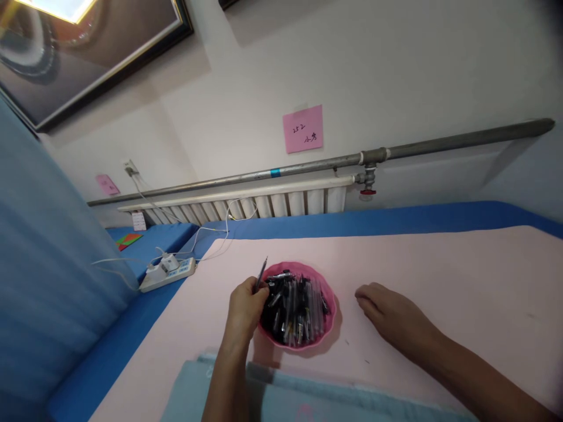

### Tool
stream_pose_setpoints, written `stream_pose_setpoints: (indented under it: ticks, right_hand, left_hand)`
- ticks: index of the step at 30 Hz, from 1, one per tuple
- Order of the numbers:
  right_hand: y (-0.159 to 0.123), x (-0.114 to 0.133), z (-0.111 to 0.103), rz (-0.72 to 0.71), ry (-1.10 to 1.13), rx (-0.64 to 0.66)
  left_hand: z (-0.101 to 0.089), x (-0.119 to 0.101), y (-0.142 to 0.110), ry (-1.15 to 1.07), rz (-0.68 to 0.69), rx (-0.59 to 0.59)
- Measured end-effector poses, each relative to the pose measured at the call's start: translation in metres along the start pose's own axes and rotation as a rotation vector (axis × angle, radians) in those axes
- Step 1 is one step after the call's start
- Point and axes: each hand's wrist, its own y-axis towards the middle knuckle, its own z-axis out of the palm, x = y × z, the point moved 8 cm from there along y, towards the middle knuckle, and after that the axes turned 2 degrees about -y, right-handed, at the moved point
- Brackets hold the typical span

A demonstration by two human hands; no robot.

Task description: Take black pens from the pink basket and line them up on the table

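A slim pen (261,272) with a dark, pointed tip stands up out of my left hand (247,305), whose thumb and fingers are closed on it. That hand is at the left rim of a pink bowl (333,299) with a wavy edge. Inside the bowl lies a pile of pens and clear pen parts (297,308), many with black pieces. To the right of the bowl, apart from it, my right hand (387,310) is low over the pink sheet with its fingers curled together. Whatever may be inside those fingers is hidden.
A pink sheet (422,269) covers the blue bed-like surface (396,217). Folded light-blue cloth (334,398) lies at the near edge. A white power strip (176,272) with plugs and cables sits at left, beside a blue curtain (53,264). Behind are a radiator (272,205) and pipe (316,165).
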Motion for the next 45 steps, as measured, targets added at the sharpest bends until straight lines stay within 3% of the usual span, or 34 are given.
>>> stream_pose_setpoints:
  ticks: [3,8,23,25,27,30,33,36,45]
  right_hand:
    - [0.000,0.000,0.001,-0.001,-0.021,0.000]
    - [-0.001,0.003,0.000,-0.026,-0.044,-0.018]
    - [-0.001,0.006,-0.003,0.007,-0.038,0.001]
    - [-0.002,0.012,-0.009,0.007,0.015,-0.034]
    - [-0.003,0.024,-0.020,-0.011,0.170,-0.104]
    - [-0.009,0.050,-0.034,-0.089,0.499,-0.168]
    - [-0.014,0.071,-0.041,-0.152,0.666,-0.190]
    - [-0.019,0.078,-0.043,-0.177,0.735,-0.220]
    - [-0.021,0.073,-0.042,-0.151,0.771,-0.281]
  left_hand:
    - [0.018,-0.009,-0.002,0.087,0.056,0.073]
    - [0.044,-0.024,-0.007,0.498,0.194,0.171]
    - [0.047,-0.024,-0.006,0.613,0.237,0.206]
    - [0.044,-0.028,-0.007,0.508,0.231,0.177]
    - [0.044,-0.030,-0.011,0.220,0.168,0.205]
    - [0.065,-0.026,-0.028,-0.360,-0.083,0.443]
    - [0.091,-0.032,-0.053,-0.719,-0.278,0.683]
    - [0.102,-0.039,-0.066,-0.863,-0.329,0.760]
    - [0.109,-0.043,-0.073,-0.971,-0.399,0.787]
